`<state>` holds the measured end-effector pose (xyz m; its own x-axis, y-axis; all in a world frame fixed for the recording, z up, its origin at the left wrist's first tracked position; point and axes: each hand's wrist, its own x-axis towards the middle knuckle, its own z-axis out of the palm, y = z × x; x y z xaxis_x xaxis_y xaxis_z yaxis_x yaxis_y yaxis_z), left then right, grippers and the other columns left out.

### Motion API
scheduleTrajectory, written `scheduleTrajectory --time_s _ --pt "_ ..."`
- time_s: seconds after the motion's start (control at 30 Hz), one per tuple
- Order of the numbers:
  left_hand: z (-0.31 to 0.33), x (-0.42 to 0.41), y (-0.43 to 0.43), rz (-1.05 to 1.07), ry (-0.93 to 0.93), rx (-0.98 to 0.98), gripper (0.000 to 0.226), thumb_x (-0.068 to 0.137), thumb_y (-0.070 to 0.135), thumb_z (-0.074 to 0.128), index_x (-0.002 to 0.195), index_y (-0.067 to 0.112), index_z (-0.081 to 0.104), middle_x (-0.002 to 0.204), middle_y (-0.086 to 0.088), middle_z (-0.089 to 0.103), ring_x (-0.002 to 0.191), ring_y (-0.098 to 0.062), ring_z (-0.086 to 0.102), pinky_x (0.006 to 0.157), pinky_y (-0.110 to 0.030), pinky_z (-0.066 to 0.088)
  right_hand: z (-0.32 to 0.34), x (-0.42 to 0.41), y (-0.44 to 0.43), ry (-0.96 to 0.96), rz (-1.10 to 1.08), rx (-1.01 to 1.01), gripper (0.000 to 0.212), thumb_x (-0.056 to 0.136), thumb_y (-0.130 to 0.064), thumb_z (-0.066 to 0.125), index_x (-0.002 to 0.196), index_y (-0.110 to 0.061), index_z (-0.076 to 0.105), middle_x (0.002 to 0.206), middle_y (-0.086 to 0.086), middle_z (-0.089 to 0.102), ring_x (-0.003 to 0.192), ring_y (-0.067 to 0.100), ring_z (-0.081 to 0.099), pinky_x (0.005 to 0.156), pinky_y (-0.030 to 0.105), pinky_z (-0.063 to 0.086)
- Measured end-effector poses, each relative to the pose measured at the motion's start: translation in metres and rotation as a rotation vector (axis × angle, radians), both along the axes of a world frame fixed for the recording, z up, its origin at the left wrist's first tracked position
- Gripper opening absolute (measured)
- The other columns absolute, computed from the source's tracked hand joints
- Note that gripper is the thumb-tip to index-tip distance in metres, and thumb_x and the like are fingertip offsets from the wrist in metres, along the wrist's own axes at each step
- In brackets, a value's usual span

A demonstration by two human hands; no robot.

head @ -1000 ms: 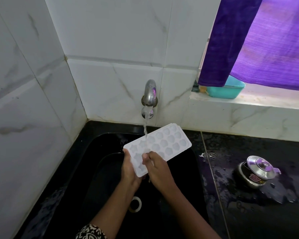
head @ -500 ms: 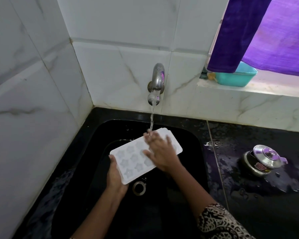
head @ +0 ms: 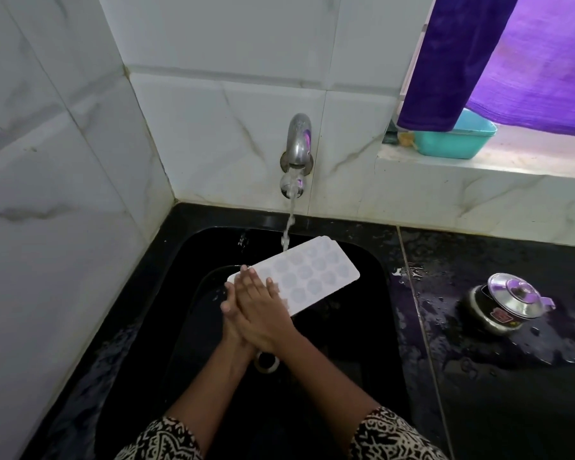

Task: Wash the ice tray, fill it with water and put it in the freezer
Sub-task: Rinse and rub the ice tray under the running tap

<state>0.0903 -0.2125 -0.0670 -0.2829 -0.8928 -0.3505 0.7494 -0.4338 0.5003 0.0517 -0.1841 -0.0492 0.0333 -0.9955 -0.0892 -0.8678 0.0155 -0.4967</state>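
A white ice tray (head: 316,273) with rows of round cells is held tilted over the black sink (head: 365,333). Water runs from the steel wall tap (head: 297,144) onto the tray's far edge. My right hand (head: 263,310) lies flat on the tray's near left end, fingers straight. My left hand (head: 230,315) is under that same end and mostly hidden by the right one. Its thumb shows at the tray's left edge, gripping it.
The drain (head: 266,361) sits below my wrists. A small steel pot with a lid (head: 508,303) stands on the wet black counter (head: 512,393) to the right. A teal tub (head: 458,141) rests on the window ledge under a purple curtain (head: 478,61). Tiled walls close the left and back.
My right hand slid from the tray's middle back to its near left end, over my left hand. The stream now strikes the tray's far edge.
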Motion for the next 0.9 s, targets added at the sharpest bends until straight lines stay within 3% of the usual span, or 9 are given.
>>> scheduleTrajectory --time_s 0.1,0.2,0.3,0.43,0.57,0.67,0.73,0.8,0.9 --pt "-0.002 0.002 -0.002 -0.046 0.014 0.127 0.056 0.100 0.053 0.025 0.101 0.023 0.072 0.107 0.006 0.069 0.105 -0.011 0.063 0.108 -0.040 0.033 0.006 -0.018 0.001 -0.103 0.107 0.040 0.059 0.103 -0.040 0.025 0.152 -0.013 0.006 0.159 0.003 -0.005 0.144 0.010 -0.011 0.117 0.037 -0.009" --pt "-0.005 0.016 -0.004 -0.188 -0.117 0.162 0.064 0.095 0.062 0.027 0.105 0.014 0.070 0.096 -0.005 0.073 0.079 -0.020 0.072 0.075 -0.037 0.057 0.002 -0.054 0.003 0.098 0.140 -0.021 0.060 0.101 -0.043 0.029 0.152 -0.017 0.009 0.160 -0.001 0.003 0.146 0.010 -0.001 0.115 0.043 0.000" --pt "-0.011 0.024 0.001 -0.216 -0.189 0.183 0.077 0.091 0.069 0.026 0.127 0.008 0.056 0.115 -0.017 0.068 0.098 -0.031 0.069 0.088 -0.047 0.052 -0.010 -0.107 0.000 0.207 -0.161 0.069 0.065 0.099 -0.050 0.024 0.152 -0.020 0.001 0.160 -0.003 -0.003 0.145 0.009 -0.005 0.117 0.048 0.000" --pt "-0.015 0.028 0.002 -0.180 -0.188 0.231 0.077 0.088 0.073 0.031 0.125 0.011 0.058 0.116 -0.017 0.068 0.107 -0.037 0.065 0.095 -0.052 0.047 -0.019 -0.115 -0.010 0.186 -0.334 0.156 0.076 0.096 -0.058 0.021 0.151 -0.011 -0.006 0.159 0.004 -0.012 0.145 0.015 -0.012 0.115 0.043 -0.008" --pt "-0.004 0.013 -0.003 -0.159 -0.132 0.122 0.076 0.092 0.064 0.032 0.137 0.006 0.048 0.106 -0.013 0.071 0.093 -0.023 0.070 0.092 -0.038 0.050 -0.008 -0.036 -0.010 0.056 -0.110 0.032 0.083 0.093 -0.058 0.025 0.150 -0.004 -0.002 0.159 0.012 -0.002 0.146 0.020 -0.006 0.115 0.042 -0.004" --pt "-0.002 0.005 -0.002 0.011 0.034 0.056 0.055 0.092 0.045 0.033 0.114 0.009 0.069 0.116 -0.001 0.068 0.117 -0.013 0.055 0.116 -0.035 0.016 -0.003 0.003 -0.004 0.037 0.095 0.048 0.084 0.083 -0.060 0.009 0.152 -0.011 0.006 0.159 0.008 -0.003 0.146 0.016 -0.010 0.116 0.038 -0.009" --pt "-0.002 0.013 -0.001 -0.008 -0.019 0.086 0.053 0.091 0.053 0.035 0.095 0.019 0.076 0.106 0.006 0.070 0.106 -0.010 0.061 0.108 -0.036 0.035 -0.001 -0.008 -0.007 0.038 0.118 0.032 0.071 0.094 -0.055 0.019 0.152 -0.016 0.007 0.160 0.003 -0.002 0.146 0.012 -0.007 0.117 0.041 -0.005" --pt "-0.010 0.024 -0.007 -0.121 -0.111 0.142 0.061 0.092 0.065 0.032 0.105 0.019 0.071 0.102 -0.003 0.073 0.092 -0.017 0.070 0.086 -0.035 0.053 -0.003 -0.034 -0.009 0.119 0.044 -0.013 0.065 0.098 -0.051 0.026 0.152 -0.019 0.006 0.160 -0.002 -0.001 0.146 0.010 -0.004 0.117 0.048 0.000" --pt "-0.016 0.039 -0.010 -0.154 -0.275 0.195 0.072 0.088 0.073 0.030 0.113 0.014 0.063 0.100 -0.013 0.074 0.091 -0.031 0.071 0.085 -0.046 0.053 -0.014 -0.089 -0.013 0.150 -0.230 0.095 0.067 0.097 -0.056 0.019 0.152 -0.022 -0.001 0.159 -0.005 -0.008 0.145 0.011 -0.009 0.116 0.052 -0.004"
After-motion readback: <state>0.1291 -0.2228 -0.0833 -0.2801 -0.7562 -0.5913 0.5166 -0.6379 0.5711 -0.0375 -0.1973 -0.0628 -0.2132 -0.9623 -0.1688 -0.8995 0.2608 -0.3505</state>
